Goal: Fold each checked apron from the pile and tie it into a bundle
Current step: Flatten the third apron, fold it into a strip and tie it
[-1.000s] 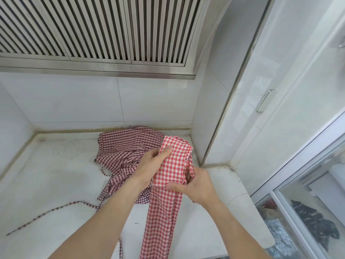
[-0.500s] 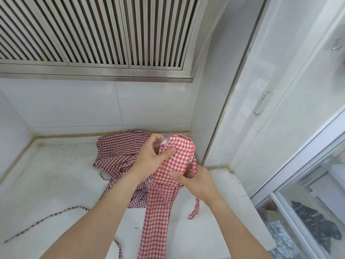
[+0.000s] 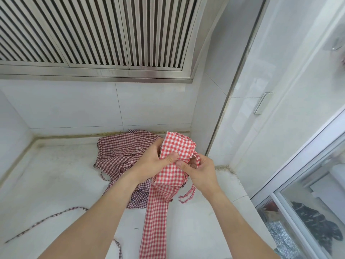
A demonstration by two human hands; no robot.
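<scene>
- Left hand (image 3: 153, 159) grips the upper folded part of the red checked apron (image 3: 169, 176), thumb pressed on the front of the cloth, fingers curled behind it.
- Right hand (image 3: 200, 170) pinches the same apron just right of the left thumb, thumb on the front, other fingers tucked behind and mostly hidden.
- Both hands close together, thumbs nearly touching.
- Red apron held up above the counter (image 3: 46, 184), folded into a long narrow strip; top end bent over in a loop above the hands, the rest hanging straight down past the bottom edge of the view.
- A thin red strap (image 3: 187, 194) dangles in a loop below the right hand.
- Dark red checked apron (image 3: 121, 152) lies crumpled on the counter behind the left hand, near the back wall corner; part of it hidden by the left forearm.
- Its long strap (image 3: 46, 218) trails across the counter toward the left edge.
- Slatted metal vent hood (image 3: 93, 34) overhead.
- White cabinet door with a metal handle (image 3: 262, 102) on the right.
- Glass panel at lower right, dark item behind it, cannot tell what.
</scene>
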